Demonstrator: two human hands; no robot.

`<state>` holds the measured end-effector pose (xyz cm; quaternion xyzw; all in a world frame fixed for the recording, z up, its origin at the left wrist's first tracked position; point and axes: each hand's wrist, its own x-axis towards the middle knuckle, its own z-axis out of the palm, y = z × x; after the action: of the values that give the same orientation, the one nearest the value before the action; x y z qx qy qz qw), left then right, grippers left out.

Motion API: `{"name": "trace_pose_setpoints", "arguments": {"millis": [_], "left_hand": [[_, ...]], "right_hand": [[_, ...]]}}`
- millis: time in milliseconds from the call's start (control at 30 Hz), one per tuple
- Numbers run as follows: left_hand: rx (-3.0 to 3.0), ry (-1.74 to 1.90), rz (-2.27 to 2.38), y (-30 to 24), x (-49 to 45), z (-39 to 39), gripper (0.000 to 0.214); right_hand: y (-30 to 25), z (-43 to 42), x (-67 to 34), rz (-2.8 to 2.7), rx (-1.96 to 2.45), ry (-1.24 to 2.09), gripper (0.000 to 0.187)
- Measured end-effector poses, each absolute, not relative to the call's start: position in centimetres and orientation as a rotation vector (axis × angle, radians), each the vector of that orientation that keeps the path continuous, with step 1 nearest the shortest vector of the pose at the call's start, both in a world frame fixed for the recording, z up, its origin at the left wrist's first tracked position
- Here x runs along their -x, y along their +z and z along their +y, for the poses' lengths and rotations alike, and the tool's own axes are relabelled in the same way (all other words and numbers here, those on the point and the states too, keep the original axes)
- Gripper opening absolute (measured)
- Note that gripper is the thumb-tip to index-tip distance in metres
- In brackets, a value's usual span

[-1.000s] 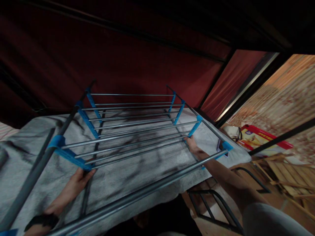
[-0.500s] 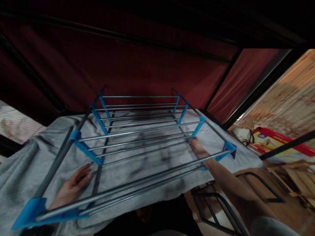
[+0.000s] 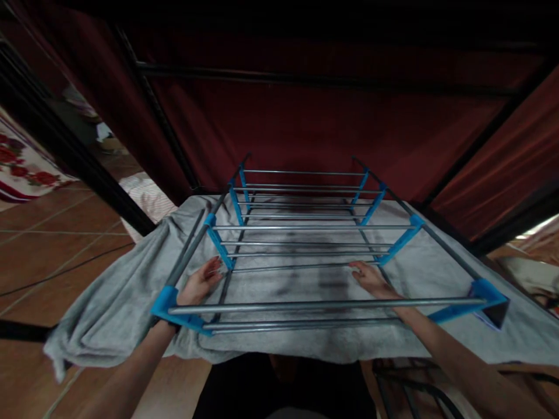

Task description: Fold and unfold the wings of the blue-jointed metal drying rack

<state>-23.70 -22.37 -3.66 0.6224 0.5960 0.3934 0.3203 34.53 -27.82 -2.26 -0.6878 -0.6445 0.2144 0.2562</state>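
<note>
A rack of grey metal tubes [image 3: 318,227] with blue plastic connectors lies on a grey blanket [image 3: 279,343]. My left hand [image 3: 201,282] is inside its left side, fingers loosely bent and apart, close to the lower end of a blue connector [image 3: 219,240]. Nothing shows in that hand. Across the rack, my right hand [image 3: 373,282] has its fingers closed at the lowest metal tube [image 3: 297,267] of the middle shelf, left of the right-hand connector [image 3: 399,241]. The front tubes [image 3: 305,305] cross above my right wrist.
A dark red curtain [image 3: 314,128] with black metal bars hangs behind the rack. A small dark box-like item [image 3: 493,311] lies by the front right corner. Tiled floor [image 3: 65,244] with a cable shows at left, and a black metal frame [image 3: 414,387] stands at lower right.
My view has turned to the left. My right hand has shifted from the right-hand connector leftward along the low tube. My left hand has come nearer the left connector.
</note>
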Motion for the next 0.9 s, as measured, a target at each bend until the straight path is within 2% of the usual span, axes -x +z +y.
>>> {"name": "trace_pose_setpoints", "arguments": {"millis": [100,200,333,467,733,900], "left_hand": [[-1.607,1.004,1.487,-4.3,22.5,-21.4,0.074],[-1.636,0.939,1.446,-4.7,21.6,-21.0,0.057],[-1.665,0.953,1.473,-5.2,20.9,-21.1,0.039],[-1.759,0.988,1.478,-6.0,20.7,-21.3,0.031],[-1.834,1.114,1.534,-7.0,19.8,-20.9,0.012],[-1.758,1.191,1.529,-7.5,19.2,-20.4,0.011]], "right_hand": [[-2.7,-26.7,-31.0,-2.293,1.601,0.445,0.055],[-2.6,-25.4,-27.2,-2.601,1.469,0.332,0.061],[-2.2,-23.4,-22.2,-2.754,1.558,0.26,0.053],[-2.3,-21.7,-18.7,-2.795,1.694,0.294,0.042],[-3.3,-21.1,-18.8,-2.778,1.695,0.384,0.044],[-3.7,-21.3,-19.2,-2.743,1.684,0.431,0.043]]}}
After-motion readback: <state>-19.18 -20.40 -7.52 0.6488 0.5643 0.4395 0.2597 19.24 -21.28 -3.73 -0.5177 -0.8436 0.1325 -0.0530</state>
